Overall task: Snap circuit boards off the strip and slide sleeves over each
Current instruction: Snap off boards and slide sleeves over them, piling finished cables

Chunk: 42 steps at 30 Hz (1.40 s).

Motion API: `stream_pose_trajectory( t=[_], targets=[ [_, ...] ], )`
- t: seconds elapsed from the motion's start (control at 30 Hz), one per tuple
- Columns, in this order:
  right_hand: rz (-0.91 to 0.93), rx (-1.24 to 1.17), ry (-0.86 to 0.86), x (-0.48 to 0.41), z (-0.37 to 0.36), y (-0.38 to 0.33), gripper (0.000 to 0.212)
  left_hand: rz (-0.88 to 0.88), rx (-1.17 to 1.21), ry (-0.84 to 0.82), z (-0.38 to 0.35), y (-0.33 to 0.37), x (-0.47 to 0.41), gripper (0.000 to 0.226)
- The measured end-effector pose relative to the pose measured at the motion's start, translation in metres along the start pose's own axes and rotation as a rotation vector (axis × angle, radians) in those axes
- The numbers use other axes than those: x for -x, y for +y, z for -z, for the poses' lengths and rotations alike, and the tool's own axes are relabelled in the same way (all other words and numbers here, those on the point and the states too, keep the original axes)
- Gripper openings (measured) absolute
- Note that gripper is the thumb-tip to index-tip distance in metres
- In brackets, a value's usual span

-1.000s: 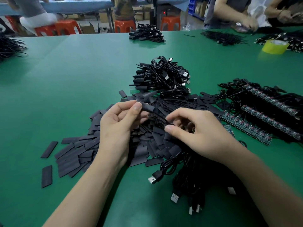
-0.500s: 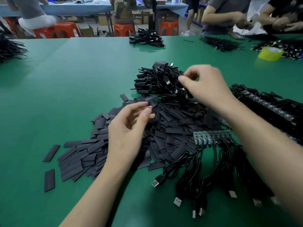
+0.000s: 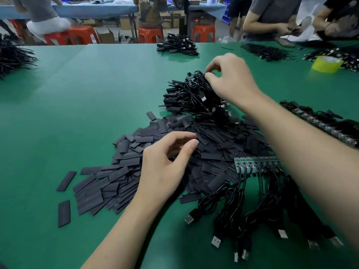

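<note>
Green table (image 3: 97, 98): sleeve pile (image 3: 120, 171), cable heap (image 3: 190, 98), board strip (image 3: 258, 164), tape roll (image 3: 326, 64).

This is a small electronics assembly workshop, set up for piecework by hand. A wide green worktop (image 3: 97, 94) carries stock in bulk: a spread heap of flat black sleeves (image 3: 120, 177), a strip of circuit boards (image 3: 258, 164) with black USB cables (image 3: 233, 216) wired to it, more such strips (image 3: 326, 127) at the right, and a heap of coiled black cables (image 3: 190, 98). Further cable bundles (image 3: 177, 45) and a roll of yellow tape (image 3: 325, 64) lie near the far edge. Other workers (image 3: 272, 14) handle parts at the same worktop. Behind stand red plastic stools (image 3: 150, 34), cardboard boxes (image 3: 105, 35) and a second, blue-covered table (image 3: 87, 10).
</note>
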State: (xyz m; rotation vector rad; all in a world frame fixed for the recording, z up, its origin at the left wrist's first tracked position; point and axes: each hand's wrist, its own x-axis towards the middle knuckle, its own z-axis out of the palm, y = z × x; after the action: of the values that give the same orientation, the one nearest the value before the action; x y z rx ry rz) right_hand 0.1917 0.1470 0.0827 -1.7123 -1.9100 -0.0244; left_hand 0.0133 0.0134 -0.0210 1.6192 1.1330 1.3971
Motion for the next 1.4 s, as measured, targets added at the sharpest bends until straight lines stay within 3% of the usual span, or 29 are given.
stream_pose_trajectory(
  t=[0.1, 0.27, 0.33, 0.57, 0.73, 0.8, 1.0, 1.17, 1.4],
  targets=[
    [0.085, -0.064, 0.048, 0.053, 0.01, 0.013, 0.014, -0.016, -0.045, -0.02, -0.002, 0.0, 0.001, 0.011],
    [0.073, 0.004, -0.46, 0.116, 0.027, 0.044, 0.007, -0.066, -0.168, -0.047, -0.002, 0.001, 0.002, 0.009],
    [0.045, 0.073, -0.553, 0.126, 0.029, 0.06, 0.015, -0.077, -0.202, -0.056, -0.002, 0.002, 0.003, 0.008],
    [0.103, 0.047, -0.533, 0.138, 0.02, 0.078, 0.015, -0.104, -0.26, -0.096, -0.004, 0.005, 0.005, 0.007],
    [0.075, -0.445, -0.417, 0.141, 0.028, 0.063, 0.01, -0.078, -0.225, -0.208, -0.007, 0.009, 0.006, 0.01],
    [0.106, -0.527, -0.392, 0.144, 0.023, 0.05, 0.009, -0.067, -0.2, -0.246, -0.009, 0.009, 0.006, 0.011],
    [0.102, -0.592, -0.303, 0.154, 0.004, 0.032, 0.01, 0.06, -0.03, -0.257, -0.008, 0.009, 0.004, 0.017],
    [0.06, -0.566, -0.364, 0.153, 0.001, 0.037, 0.004, 0.132, 0.075, -0.216, -0.008, 0.01, 0.004, 0.017],
    [0.058, -0.621, -0.385, 0.154, -0.003, 0.037, 0.009, 0.198, 0.168, -0.277, -0.003, 0.009, 0.001, 0.011]
  ],
)
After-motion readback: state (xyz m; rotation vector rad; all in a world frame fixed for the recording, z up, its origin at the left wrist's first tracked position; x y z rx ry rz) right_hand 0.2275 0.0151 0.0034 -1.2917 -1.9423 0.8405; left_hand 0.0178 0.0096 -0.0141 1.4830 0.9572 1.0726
